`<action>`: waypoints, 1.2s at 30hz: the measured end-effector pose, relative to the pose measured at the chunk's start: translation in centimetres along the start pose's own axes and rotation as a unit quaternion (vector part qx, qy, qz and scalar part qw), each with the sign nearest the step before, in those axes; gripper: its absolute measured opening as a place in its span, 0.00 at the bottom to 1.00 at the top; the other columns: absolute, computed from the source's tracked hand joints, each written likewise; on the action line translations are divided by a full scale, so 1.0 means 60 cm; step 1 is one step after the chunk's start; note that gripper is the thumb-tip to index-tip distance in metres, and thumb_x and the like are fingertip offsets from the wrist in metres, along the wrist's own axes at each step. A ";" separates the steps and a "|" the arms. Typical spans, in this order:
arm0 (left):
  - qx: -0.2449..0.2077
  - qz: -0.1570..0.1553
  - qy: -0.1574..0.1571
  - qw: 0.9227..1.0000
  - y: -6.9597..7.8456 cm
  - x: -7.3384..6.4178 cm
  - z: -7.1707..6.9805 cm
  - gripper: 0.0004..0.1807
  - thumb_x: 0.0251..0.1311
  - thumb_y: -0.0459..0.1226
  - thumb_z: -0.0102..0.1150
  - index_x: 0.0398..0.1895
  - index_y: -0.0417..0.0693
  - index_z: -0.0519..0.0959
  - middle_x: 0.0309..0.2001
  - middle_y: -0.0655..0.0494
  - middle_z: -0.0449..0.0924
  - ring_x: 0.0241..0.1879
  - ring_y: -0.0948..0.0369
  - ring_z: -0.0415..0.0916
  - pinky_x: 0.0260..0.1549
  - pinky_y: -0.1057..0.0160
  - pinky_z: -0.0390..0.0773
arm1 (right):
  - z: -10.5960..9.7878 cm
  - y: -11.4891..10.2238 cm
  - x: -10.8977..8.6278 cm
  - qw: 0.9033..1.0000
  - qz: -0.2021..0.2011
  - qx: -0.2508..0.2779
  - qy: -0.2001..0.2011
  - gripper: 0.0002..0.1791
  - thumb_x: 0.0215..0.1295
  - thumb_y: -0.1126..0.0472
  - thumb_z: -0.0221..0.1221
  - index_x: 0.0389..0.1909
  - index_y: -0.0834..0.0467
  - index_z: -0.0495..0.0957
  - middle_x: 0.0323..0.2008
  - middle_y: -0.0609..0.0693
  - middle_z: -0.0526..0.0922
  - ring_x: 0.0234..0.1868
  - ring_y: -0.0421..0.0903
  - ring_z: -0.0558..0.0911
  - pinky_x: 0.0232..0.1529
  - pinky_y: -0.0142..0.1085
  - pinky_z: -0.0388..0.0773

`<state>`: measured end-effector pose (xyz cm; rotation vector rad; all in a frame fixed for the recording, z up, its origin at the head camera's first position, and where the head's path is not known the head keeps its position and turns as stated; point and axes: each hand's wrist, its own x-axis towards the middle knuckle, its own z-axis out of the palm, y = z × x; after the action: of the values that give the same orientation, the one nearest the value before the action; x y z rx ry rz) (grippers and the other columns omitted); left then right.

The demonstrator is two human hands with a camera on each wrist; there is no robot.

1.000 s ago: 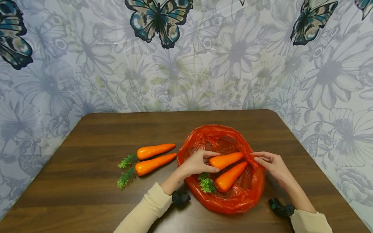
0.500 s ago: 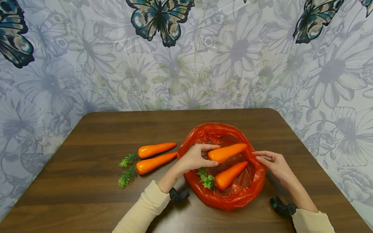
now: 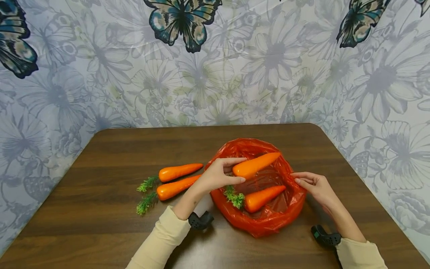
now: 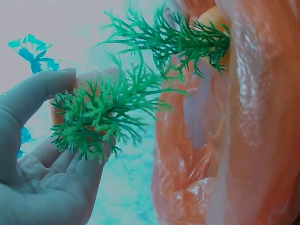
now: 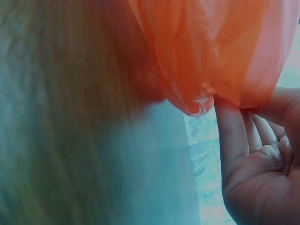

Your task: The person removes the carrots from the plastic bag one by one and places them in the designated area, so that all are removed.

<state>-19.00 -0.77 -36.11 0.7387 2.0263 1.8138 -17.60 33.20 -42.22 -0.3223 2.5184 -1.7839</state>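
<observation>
Left hand (image 3: 215, 175) grips carrot (image 3: 256, 165), seemingly above red bag (image 3: 260, 226); right hand (image 3: 317, 187) pinches rim (image 3: 298, 194); second carrot (image 3: 263, 198) inside.

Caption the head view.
Left hand holds one carrot over a red bag with another inside; right hand pinches the bag's edge; two more carrots lie on the table.

From my remote feed I get a brown wood-grain worktop (image 3: 94, 201), far corners rounded, pale grey-white floral backdrop (image 3: 268, 89) beyond its far edge and past both side edges, big teal-and-black butterflies (image 3: 182, 18) up high, light fairly soft, faint sheen toward the worktop's near side.
</observation>
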 end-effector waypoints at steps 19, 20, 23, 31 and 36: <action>-0.032 0.015 0.023 0.999 -0.007 -0.001 0.004 0.32 0.56 0.29 0.63 0.66 0.42 0.67 0.58 0.48 0.71 0.51 0.56 0.75 0.44 0.60 0.76 | 0.001 0.001 0.000 1.000 -0.004 0.003 -0.005 0.20 0.68 0.60 0.56 0.52 0.72 0.74 0.42 0.46 0.83 0.41 0.37 0.81 0.38 0.32 0.78; -0.030 0.013 0.022 0.999 -0.001 -0.003 0.004 0.32 0.56 0.28 0.63 0.66 0.42 0.66 0.58 0.46 0.71 0.51 0.56 0.74 0.44 0.60 0.76 | 0.002 0.001 0.000 1.000 -0.004 0.004 -0.005 0.20 0.68 0.60 0.56 0.52 0.73 0.74 0.42 0.46 0.83 0.41 0.37 0.81 0.39 0.32 0.78; -0.027 0.000 0.022 0.999 0.019 -0.010 0.006 0.31 0.57 0.27 0.61 0.66 0.40 0.66 0.58 0.43 0.70 0.51 0.55 0.74 0.43 0.60 0.77 | 0.001 0.000 0.000 1.000 -0.004 0.005 -0.004 0.20 0.67 0.60 0.56 0.52 0.73 0.74 0.42 0.46 0.83 0.41 0.37 0.81 0.38 0.32 0.78; -0.037 -0.004 0.023 0.999 0.013 -0.004 0.006 0.31 0.58 0.26 0.60 0.66 0.37 0.64 0.59 0.42 0.70 0.52 0.55 0.74 0.43 0.60 0.77 | 0.002 -0.004 -0.001 1.000 -0.005 0.006 -0.005 0.19 0.67 0.61 0.56 0.52 0.73 0.74 0.42 0.46 0.83 0.41 0.36 0.80 0.38 0.31 0.78; -0.040 0.010 0.031 0.999 -0.020 0.007 -0.002 0.32 0.57 0.27 0.61 0.66 0.40 0.65 0.60 0.44 0.69 0.53 0.55 0.73 0.44 0.61 0.76 | 0.002 -0.005 0.000 1.000 -0.009 0.014 -0.004 0.18 0.67 0.62 0.56 0.51 0.72 0.75 0.41 0.45 0.83 0.41 0.37 0.81 0.38 0.31 0.78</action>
<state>-19.63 -0.71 -37.22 0.6901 1.9779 1.9407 -17.53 32.98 -41.96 -0.3510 2.4910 -1.8184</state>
